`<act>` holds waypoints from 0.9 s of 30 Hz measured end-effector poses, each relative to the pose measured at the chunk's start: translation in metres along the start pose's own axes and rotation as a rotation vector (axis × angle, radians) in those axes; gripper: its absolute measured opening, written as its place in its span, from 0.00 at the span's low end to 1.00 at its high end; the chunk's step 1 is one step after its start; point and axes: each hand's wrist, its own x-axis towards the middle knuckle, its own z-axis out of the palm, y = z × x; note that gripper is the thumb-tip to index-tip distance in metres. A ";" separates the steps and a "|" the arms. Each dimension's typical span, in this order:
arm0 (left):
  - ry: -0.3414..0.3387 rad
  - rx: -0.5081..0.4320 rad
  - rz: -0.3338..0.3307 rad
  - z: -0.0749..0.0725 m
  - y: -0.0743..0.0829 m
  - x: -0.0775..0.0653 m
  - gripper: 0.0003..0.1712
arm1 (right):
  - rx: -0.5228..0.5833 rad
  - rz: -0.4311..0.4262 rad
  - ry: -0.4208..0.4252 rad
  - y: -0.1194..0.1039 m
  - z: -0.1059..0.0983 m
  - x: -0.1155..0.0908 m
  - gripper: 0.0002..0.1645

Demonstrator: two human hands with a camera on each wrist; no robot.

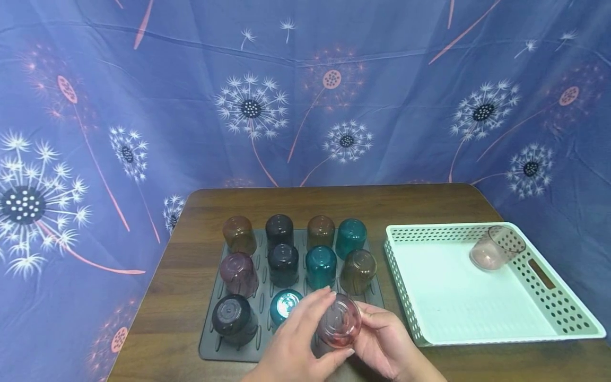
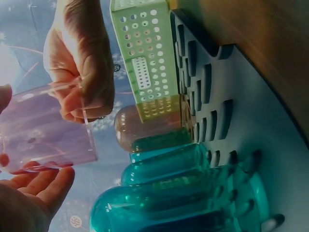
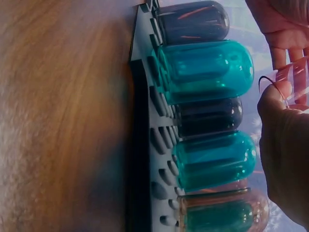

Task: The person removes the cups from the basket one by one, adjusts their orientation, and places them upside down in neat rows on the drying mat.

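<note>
A clear pink glass (image 1: 340,321) is held between both hands above the front of a dark grey drying rack (image 1: 260,351), base up. My left hand (image 1: 298,339) grips its side, fingers on the far side and thumb near the front. My right hand (image 1: 386,342) pinches it by the rim, as the left wrist view shows. Several upturned glasses stand on the rack, among them a teal glass (image 1: 285,305) beside my left hand, a dark glass (image 1: 234,318) at the front left and an amber glass (image 1: 359,270) behind the held one.
A white perforated basket (image 1: 410,297) sits on the wooden table (image 1: 162,318) to the right of the rack. Another pale pink glass (image 1: 494,249) stands in its far right corner. A blue dandelion-patterned cloth (image 1: 296,170) hangs behind the table.
</note>
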 end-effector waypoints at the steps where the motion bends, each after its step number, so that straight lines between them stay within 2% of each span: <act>1: 0.002 0.007 -0.005 0.001 0.000 0.001 0.52 | -0.018 0.002 0.015 0.000 -0.001 -0.001 0.31; 4: 0.006 0.024 -0.011 0.002 0.000 0.004 0.50 | -0.170 0.024 0.154 -0.004 0.002 -0.004 0.27; 6: -0.011 0.025 -0.048 0.002 0.002 0.007 0.47 | -0.362 0.051 0.325 -0.009 0.008 -0.005 0.23; 9: -0.055 0.031 -0.121 0.002 0.005 0.011 0.44 | -0.702 0.097 0.631 -0.018 0.022 -0.008 0.24; 11: -0.092 0.047 -0.178 0.002 0.008 0.014 0.43 | -0.899 0.084 0.797 -0.024 0.031 -0.012 0.25; 13: -0.111 0.087 -0.191 0.004 0.009 0.017 0.43 | -1.031 0.035 0.906 -0.030 0.038 -0.019 0.23; 16: -0.107 0.165 -0.129 0.009 0.006 0.023 0.44 | -1.124 -0.064 0.955 -0.039 0.044 -0.030 0.20; 18: -0.103 0.230 -0.085 0.014 0.004 0.025 0.45 | -1.149 -0.087 0.963 -0.046 0.046 -0.036 0.18; 21: -0.102 0.330 -0.030 0.021 0.000 0.027 0.44 | -1.231 -0.076 0.978 -0.056 0.046 -0.044 0.17; 24: -0.130 0.434 -0.013 0.027 -0.003 0.027 0.44 | -1.358 -0.032 0.998 -0.071 0.044 -0.050 0.17; 27: -0.171 0.513 -0.024 0.032 -0.006 0.025 0.44 | -1.482 -0.011 1.009 -0.090 0.041 -0.056 0.17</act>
